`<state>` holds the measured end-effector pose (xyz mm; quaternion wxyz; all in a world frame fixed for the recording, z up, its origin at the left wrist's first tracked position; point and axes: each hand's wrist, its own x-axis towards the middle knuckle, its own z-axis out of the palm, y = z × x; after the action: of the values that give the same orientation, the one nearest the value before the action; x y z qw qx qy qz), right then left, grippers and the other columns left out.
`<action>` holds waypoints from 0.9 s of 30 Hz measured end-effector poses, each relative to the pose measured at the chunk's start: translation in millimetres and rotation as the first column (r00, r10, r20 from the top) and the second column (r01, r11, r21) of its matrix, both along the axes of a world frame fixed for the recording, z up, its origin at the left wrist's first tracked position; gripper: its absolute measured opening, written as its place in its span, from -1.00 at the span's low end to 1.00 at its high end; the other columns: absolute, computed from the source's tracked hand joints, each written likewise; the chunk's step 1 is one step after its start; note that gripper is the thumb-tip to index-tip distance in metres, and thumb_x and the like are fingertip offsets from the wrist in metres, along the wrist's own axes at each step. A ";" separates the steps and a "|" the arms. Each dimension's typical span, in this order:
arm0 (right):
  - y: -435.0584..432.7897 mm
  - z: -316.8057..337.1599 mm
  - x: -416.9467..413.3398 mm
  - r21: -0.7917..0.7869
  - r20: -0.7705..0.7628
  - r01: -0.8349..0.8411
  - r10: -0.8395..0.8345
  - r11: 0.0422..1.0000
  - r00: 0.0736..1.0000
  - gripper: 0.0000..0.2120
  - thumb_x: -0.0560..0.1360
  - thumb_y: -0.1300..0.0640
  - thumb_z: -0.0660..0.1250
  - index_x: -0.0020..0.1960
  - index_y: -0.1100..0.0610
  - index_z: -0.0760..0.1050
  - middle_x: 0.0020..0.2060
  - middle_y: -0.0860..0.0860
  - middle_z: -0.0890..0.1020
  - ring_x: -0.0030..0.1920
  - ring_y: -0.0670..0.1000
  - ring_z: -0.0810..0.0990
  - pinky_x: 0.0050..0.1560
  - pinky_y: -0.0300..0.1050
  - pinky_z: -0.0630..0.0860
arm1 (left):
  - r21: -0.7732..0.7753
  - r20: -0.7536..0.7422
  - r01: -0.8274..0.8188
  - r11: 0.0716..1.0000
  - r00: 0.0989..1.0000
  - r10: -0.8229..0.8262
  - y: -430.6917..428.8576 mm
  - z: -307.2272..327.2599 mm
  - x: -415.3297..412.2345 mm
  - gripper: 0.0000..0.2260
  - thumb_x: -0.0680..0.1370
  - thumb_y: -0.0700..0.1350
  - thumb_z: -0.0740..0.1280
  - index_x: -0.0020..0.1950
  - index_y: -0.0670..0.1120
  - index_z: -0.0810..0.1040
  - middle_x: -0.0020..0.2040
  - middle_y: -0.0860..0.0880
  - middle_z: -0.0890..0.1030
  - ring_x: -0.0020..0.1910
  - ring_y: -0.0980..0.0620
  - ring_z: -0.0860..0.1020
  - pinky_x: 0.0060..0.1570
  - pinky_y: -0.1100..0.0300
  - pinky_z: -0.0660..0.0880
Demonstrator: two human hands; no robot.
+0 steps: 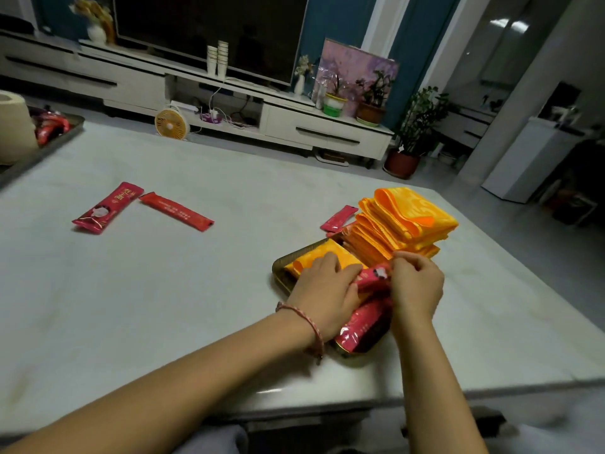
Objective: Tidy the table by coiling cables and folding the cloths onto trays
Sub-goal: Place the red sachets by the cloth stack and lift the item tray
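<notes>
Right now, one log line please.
left hand, right hand: hold red packet over tray | orange cloths: folded, stacked | loose packets: two, untouched

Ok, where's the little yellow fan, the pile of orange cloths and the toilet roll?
little yellow fan (pixel 171 125): head view, centre of its round grille.
pile of orange cloths (pixel 409 217): head view, top folded cloth.
toilet roll (pixel 13 132): head view, its side, far left.

Definitely somebody's living room at home. Big flat-screen TV above a low white TV cabinet, with stacked paper cups and potted plants on top, plus a little yellow desk fan and a power strip down below. Pale marble-look table up front, floral picture leaning against the blue wall.
</notes>
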<state>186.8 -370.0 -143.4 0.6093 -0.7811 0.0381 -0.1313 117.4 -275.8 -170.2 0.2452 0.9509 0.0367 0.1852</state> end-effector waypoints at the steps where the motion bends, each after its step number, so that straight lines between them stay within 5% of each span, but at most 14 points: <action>1: 0.0 -2.9 -1.1 -0.097 0.049 -0.019 0.023 0.995 0.999 -0.83 0.44 0.26 0.25 -0.07 0.09 0.56 -0.07 0.06 0.60 -0.02 0.08 0.55 -0.01 -0.10 0.45 | 0.045 -0.033 -0.003 0.999 0.999 0.005 -5.7 -7.2 0.9 -0.62 0.62 -0.02 0.08 0.45 0.02 0.29 0.14 -0.12 0.37 0.14 -0.10 0.35 0.12 0.06 0.30; 3: 3.2 -13.7 -2.4 -0.319 0.113 -0.109 0.152 0.942 0.982 -0.77 0.43 0.30 0.23 0.02 0.13 0.57 0.02 0.12 0.59 0.08 0.12 0.52 0.11 -0.03 0.45 | 0.135 -0.074 -0.018 0.991 0.997 0.028 -10.4 -18.3 0.1 -0.62 0.62 -0.02 0.05 0.44 0.01 0.26 0.20 -0.11 0.35 0.19 -0.10 0.32 0.15 0.06 0.24; 6: 6.6 -35.6 -2.0 -0.685 0.060 -0.212 0.344 0.697 0.937 -0.73 0.52 0.25 0.18 0.15 0.12 0.54 0.17 0.12 0.51 0.19 0.11 0.40 0.22 0.01 0.35 | 0.245 -0.102 0.026 0.969 0.995 -0.001 -12.9 -26.6 -1.9 -0.55 0.60 -0.04 0.04 0.49 -0.08 0.17 0.44 -0.09 0.24 0.42 -0.04 0.14 0.40 0.07 0.00; 9: 5.6 -42.6 4.0 -0.812 -0.058 -0.274 0.396 0.516 0.917 -0.70 0.61 0.12 0.08 0.27 0.10 0.44 0.32 0.11 0.34 0.27 0.12 0.29 0.26 -0.05 0.24 | 0.284 -0.195 0.092 0.954 0.980 -0.036 -12.6 -28.6 -2.2 -0.47 0.60 -0.01 -0.02 0.55 -0.11 -0.05 0.56 -0.07 -0.04 0.52 0.00 -0.15 0.44 0.01 -0.32; 12: 5.5 -43.2 8.1 -0.866 -0.113 -0.283 0.391 0.412 0.913 -0.67 0.63 0.05 0.01 0.31 0.09 0.38 0.36 0.11 0.28 0.31 0.13 0.26 0.27 -0.04 0.22 | 0.292 -0.273 0.108 0.950 0.962 -0.026 -10.5 -28.3 0.9 -0.42 0.60 0.00 -0.02 0.54 -0.12 -0.17 0.56 -0.09 -0.14 0.52 -0.01 -0.24 0.43 0.00 -0.36; 15: 7.7 -44.7 5.3 -0.837 -0.069 -0.260 0.377 0.482 0.924 -0.68 0.62 0.08 0.03 0.27 0.11 0.44 0.33 0.11 0.36 0.28 0.12 0.29 0.24 -0.06 0.23 | 0.195 -0.237 0.119 0.974 0.969 -0.071 -8.9 -24.2 -2.2 -0.45 0.61 -0.05 0.01 0.54 -0.12 -0.13 0.56 -0.08 -0.10 0.52 0.01 -0.19 0.45 0.09 -0.31; 17: 7.9 -43.3 1.7 -0.755 0.021 -0.215 0.351 0.619 0.936 -0.72 0.59 0.14 0.10 0.21 0.14 0.48 0.26 0.10 0.45 0.23 0.10 0.34 0.21 -0.07 0.24 | -0.075 -0.061 0.128 0.989 0.989 -0.133 -1.5 -20.7 -9.9 -0.53 0.62 -0.16 0.07 0.53 -0.11 0.07 0.55 -0.05 0.04 0.52 0.06 -0.06 0.41 0.31 -0.22; 20: 10.7 -37.6 -2.9 -0.658 0.177 -0.147 0.341 0.738 0.923 -0.76 0.54 0.23 0.16 0.16 0.14 0.49 0.17 0.06 0.53 0.18 0.04 0.38 0.19 -0.12 0.28 | -0.371 0.135 0.021 0.928 0.990 0.031 34.0 -15.9 -29.0 -0.65 0.55 -0.34 0.18 0.33 -0.16 0.42 0.44 -0.09 0.29 0.46 0.01 0.18 0.35 0.41 -0.01; 24: 23.0 -24.9 -13.2 -0.561 0.279 -0.182 0.391 0.807 0.877 -0.75 0.53 0.27 0.16 0.16 0.15 0.48 0.13 0.03 0.53 0.18 -0.02 0.38 0.12 -0.25 0.26 | -0.151 0.194 -0.381 0.912 0.893 0.405 131.4 -25.4 -50.9 -0.70 0.45 -0.34 0.29 0.19 -0.32 0.52 0.34 -0.34 0.38 0.38 -0.31 0.28 0.39 -0.10 0.15; 27: 39.5 -19.9 -22.2 -0.554 0.294 -0.233 0.450 0.799 0.843 -0.75 0.52 0.29 0.15 0.15 0.16 0.48 0.11 0.05 0.52 0.16 0.01 0.40 0.14 -0.22 0.26 | 0.012 -0.024 -0.727 0.687 0.686 0.727 215.8 -40.4 -73.5 -0.48 0.44 -0.21 0.39 0.34 -0.33 0.35 0.35 -0.43 0.28 0.34 -0.43 0.21 0.31 -0.31 0.18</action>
<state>164.7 -330.6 -163.3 0.3946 -0.8586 -0.2710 -0.1832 43.9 -60.0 -210.6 0.1505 0.8614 0.4132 0.2541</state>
